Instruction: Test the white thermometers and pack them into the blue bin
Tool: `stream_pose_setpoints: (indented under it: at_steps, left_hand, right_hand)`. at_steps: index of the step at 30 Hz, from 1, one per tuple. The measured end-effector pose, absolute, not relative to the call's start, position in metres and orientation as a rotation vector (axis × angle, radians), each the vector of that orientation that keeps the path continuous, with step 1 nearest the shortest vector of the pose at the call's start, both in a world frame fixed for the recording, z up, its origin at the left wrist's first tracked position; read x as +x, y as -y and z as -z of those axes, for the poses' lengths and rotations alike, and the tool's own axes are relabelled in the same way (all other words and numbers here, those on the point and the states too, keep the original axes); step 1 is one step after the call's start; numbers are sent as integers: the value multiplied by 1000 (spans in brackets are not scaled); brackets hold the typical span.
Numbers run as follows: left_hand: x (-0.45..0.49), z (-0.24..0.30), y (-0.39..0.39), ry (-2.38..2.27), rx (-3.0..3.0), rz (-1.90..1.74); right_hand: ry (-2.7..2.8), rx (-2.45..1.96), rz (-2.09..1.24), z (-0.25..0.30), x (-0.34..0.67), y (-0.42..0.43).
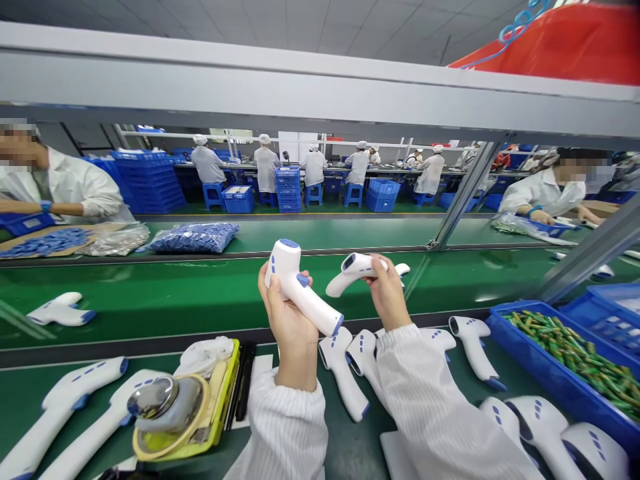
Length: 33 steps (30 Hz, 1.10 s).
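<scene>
Two white forehead thermometers with blue buttons are held up over the green conveyor belt [200, 287]. My left hand [293, 327] is wrapped around one thermometer [320, 308], its head up and its handle slanting down to the right. In my right hand [391, 299] is the other thermometer [356, 267], gripped by the head end; its dark oval opening faces me and its handle points down left. The two held thermometers are apart. Below my hands, more thermometers [345, 380] lie on the green bench, partly hidden by my right sleeve.
A yellow tray [220, 400] holds a metal-topped dispenser [170, 403] and white cloth. Blue bin [500, 317] at right contains green parts. Another thermometer [60, 310] lies on the belt. A slanted metal post [463, 193] and overhead beam [300, 87] frame the space; co-workers sit beyond.
</scene>
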<state>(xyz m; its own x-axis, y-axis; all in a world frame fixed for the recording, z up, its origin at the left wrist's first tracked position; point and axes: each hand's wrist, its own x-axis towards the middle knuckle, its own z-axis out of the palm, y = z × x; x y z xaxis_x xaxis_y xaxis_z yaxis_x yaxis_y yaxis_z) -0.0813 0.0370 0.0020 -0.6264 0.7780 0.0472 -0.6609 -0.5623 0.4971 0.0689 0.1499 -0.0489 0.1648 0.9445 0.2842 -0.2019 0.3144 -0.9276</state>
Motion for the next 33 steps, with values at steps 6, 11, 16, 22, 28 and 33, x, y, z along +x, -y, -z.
stream_pose_setpoints:
  at_steps: [6, 11, 16, 22, 28, 33]
  left_hand:
    - [-69, 4, -40, -580, 366, -2085]
    - [-64, 11, -44, -989, 827, -1909]
    - [-71, 38, -59, -1673, 1363, -1701]
    - [-89, 90, -90, -1784, 1042, -1390]
    - [-70, 65, -72, -1473, 1267, -1351]
    - [-37, 23, -39, -1028, 1619, -1402]
  right_hand:
    - [803, -699, -1101, 22, 77, -103]
    - [749, -643, -1091, 13, 75, -94]
    - [782, -700, -990, 19, 80, -98]
    - [848, -777, -1040, 23, 76, -101]
    - [849, -703, -1158, 25, 70, -101]
    - [845, -616, -1393, 24, 64, -95]
